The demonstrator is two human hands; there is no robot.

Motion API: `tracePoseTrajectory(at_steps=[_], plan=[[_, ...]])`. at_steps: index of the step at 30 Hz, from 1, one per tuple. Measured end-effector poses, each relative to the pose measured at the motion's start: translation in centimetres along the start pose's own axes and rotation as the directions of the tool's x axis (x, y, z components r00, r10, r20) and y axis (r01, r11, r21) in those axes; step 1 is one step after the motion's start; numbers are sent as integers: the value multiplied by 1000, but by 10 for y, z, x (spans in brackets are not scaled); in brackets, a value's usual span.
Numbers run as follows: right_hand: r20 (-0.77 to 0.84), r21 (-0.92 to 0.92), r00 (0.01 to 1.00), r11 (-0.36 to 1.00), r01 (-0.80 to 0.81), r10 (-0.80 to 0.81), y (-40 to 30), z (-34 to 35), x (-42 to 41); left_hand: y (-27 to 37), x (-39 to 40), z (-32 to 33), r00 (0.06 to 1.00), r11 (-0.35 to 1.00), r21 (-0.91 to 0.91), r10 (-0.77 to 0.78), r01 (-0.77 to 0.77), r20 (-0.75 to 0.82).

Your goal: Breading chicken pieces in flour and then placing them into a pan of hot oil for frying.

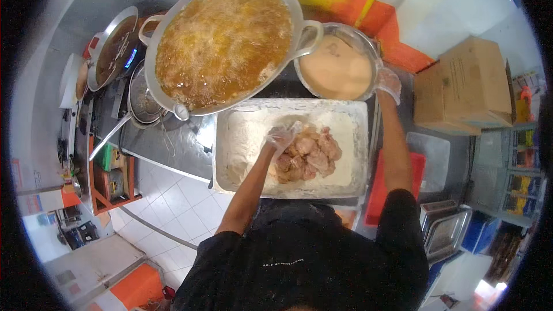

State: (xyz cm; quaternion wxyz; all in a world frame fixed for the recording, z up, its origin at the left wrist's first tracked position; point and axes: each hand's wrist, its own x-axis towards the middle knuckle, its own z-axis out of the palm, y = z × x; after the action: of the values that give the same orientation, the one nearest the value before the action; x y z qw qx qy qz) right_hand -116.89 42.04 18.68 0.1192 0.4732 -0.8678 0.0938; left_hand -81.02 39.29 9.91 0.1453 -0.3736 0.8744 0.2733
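My left hand (281,136), in a clear plastic glove, is at the left edge of a pile of raw meat pieces (309,155), probably chicken. Its fingers are blurred, so their grip is unclear. The pile lies in a large rectangular tray (363,147) on a bed of white flour (242,131). At the far right of the tray stands a round bowl (298,73) of pale orange batter (335,69). My right hand (389,85), also gloved in clear plastic, grips that bowl's right rim.
A large two-handled pan (298,17) of bubbling oil stands beyond the tray. Left of it are a strainer (144,99) and another pan of dark oil (113,52). To the right are a cardboard box (466,86), a red tray (389,190) and a translucent container (432,160).
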Motion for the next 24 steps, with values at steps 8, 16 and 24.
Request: tracePoseTrajectory(at_steps=[8, 16, 24], plan=[[644, 87, 765, 996, -35, -30, -45, -12, 11, 8, -11, -20, 989, 872, -481, -30, 96, 143], [666, 597, 708, 737, -317, -235, -5, 30, -13, 18, -14, -21, 985, 765, -629, -44, 139, 165], [763, 490, 636, 746, -451, -116, -27, -1, -14, -48, -4, 39, 974, 979, 59, 201, -195, -109]])
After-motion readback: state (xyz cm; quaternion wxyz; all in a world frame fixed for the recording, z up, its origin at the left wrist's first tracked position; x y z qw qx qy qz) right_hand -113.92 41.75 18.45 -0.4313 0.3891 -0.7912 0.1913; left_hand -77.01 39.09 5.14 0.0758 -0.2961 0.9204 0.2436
